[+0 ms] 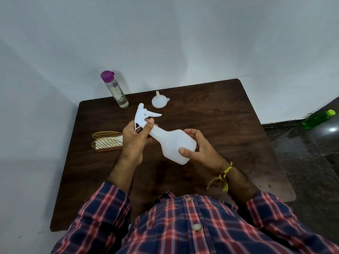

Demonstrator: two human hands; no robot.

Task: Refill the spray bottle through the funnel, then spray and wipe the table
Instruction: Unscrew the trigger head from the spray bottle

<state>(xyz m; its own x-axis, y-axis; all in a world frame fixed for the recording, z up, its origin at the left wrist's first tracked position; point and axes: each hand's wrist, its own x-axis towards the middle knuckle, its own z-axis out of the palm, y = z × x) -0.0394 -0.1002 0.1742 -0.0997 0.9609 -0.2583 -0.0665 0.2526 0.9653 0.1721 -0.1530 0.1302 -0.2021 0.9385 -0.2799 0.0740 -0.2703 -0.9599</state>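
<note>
I hold a white spray bottle [170, 142] tilted above the dark wooden table [211, 116], its trigger head pointing up and to the left. My left hand [134, 139] grips the collar under the trigger head. My right hand [199, 149] grips the bottle's wide base. A small white funnel [159, 101] stands upside down on the table beyond the bottle. A clear bottle with a purple cap [115, 88] stands at the table's far left corner and holds clear liquid.
A gold wire holder with a white cloth or napkins [107, 141] sits on the table left of my left hand. A green bottle [318, 119] lies on the dark floor to the right. Pale walls run behind and left of the table.
</note>
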